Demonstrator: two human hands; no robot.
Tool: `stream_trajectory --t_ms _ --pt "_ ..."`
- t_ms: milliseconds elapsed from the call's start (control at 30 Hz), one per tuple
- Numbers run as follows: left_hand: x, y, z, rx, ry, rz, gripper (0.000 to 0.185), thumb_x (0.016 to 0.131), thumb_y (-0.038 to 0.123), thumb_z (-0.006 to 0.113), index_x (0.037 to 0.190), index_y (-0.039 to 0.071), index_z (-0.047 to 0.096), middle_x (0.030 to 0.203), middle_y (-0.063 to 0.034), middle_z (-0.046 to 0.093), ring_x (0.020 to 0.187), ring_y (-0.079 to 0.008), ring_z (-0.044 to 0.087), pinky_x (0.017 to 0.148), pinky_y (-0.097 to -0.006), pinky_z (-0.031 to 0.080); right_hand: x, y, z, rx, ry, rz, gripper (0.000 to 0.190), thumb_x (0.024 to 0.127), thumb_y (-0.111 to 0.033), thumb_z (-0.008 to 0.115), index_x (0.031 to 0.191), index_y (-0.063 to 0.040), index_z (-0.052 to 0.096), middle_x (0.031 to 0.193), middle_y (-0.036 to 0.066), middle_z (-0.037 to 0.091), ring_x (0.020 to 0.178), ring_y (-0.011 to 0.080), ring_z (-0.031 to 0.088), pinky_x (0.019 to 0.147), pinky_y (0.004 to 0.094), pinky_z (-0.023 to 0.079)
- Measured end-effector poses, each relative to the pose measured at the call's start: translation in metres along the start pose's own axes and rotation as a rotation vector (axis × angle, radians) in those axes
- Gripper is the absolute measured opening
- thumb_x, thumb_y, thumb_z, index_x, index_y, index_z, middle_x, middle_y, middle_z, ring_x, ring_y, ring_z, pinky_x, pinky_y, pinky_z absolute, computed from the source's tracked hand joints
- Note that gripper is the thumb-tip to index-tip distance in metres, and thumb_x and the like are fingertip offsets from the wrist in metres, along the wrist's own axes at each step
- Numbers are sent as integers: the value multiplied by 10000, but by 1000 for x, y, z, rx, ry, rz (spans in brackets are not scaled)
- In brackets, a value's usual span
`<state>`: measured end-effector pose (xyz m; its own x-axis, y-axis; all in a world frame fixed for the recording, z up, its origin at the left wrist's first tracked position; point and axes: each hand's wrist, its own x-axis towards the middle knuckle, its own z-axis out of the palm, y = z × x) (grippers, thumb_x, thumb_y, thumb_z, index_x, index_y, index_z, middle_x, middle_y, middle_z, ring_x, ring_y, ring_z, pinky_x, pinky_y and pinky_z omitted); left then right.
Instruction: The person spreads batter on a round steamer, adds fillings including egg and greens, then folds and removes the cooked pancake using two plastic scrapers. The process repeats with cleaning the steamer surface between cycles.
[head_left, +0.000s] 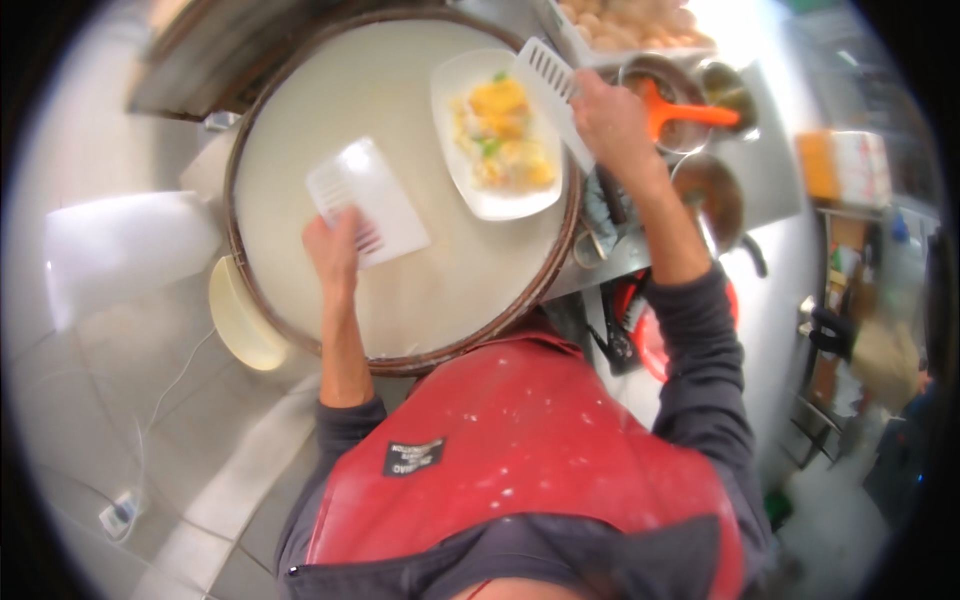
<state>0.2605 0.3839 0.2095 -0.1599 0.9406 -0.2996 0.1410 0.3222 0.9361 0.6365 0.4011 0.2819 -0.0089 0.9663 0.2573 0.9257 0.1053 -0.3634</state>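
Note:
My left hand (332, 247) is closed on a white slotted plastic scraper (390, 202), held over the left part of a large round pale work surface (292, 135) with a brown rim. My right hand (611, 116) grips a second white slotted scraper (547, 82) at the right edge of that surface. Between the two scrapers, nearer the right one, lies a white plate (514, 208) bearing yellow, egg-like food (499, 112) in two portions with green leafy bits. Slight blur hides whether the left scraper touches the surface.
Beside my right hand stand a metal bowl with an orange-handled tool (694, 112), a smaller container (724, 86) and another bowl (712, 195). Eggs (630, 26) fill a tray at the top. A red basin (651, 341) sits below my right forearm. A cable (169, 390) crosses the floor.

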Motion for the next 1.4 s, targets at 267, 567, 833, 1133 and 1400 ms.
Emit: stream_trajectory --t_ms 267,567,833,1133,1400 --pt "-76 -19 -63 -150 331 -120 255 938 177 549 1055 -49 562 957 -137 643 799 -223 654 603 -346 583 -29 -123 25 575 -106 -85 119 783 -37 509 895 -14 543 716 192 626 668 393 628 604 474 516" --pt "-133 -78 -68 -255 324 -182 268 905 109 605 1110 -63 586 1026 -112 653 846 -195 648 716 -326 535 -134 -194 145 1058 -755 -37 218 866 -220 640 934 -14 639 821 156 675 744 253 661 648 357 529" --pt "-124 -91 -121 -256 289 -150 329 870 23 608 1181 -69 554 1124 -126 625 942 -199 624 821 -332 514 -141 -62 96 1494 -215 1154 235 902 -107 609 1043 80 597 957 174 665 855 273 669 769 364 573" --pt "-103 -79 -89 -221 136 -69 223 885 135 641 1020 -42 642 934 -66 656 810 -137 613 709 -298 509 -110 -76 116 1275 182 1244 201 855 -17 588 1016 101 566 921 170 646 723 235 648 627 320 573" --pt "-94 -91 -89 -312 116 3 212 901 93 602 1061 -44 621 974 -80 660 848 -156 635 752 -314 530 -120 1 -1 1540 438 971 220 820 -28 572 1010 82 579 924 172 659 706 252 657 611 357 570"
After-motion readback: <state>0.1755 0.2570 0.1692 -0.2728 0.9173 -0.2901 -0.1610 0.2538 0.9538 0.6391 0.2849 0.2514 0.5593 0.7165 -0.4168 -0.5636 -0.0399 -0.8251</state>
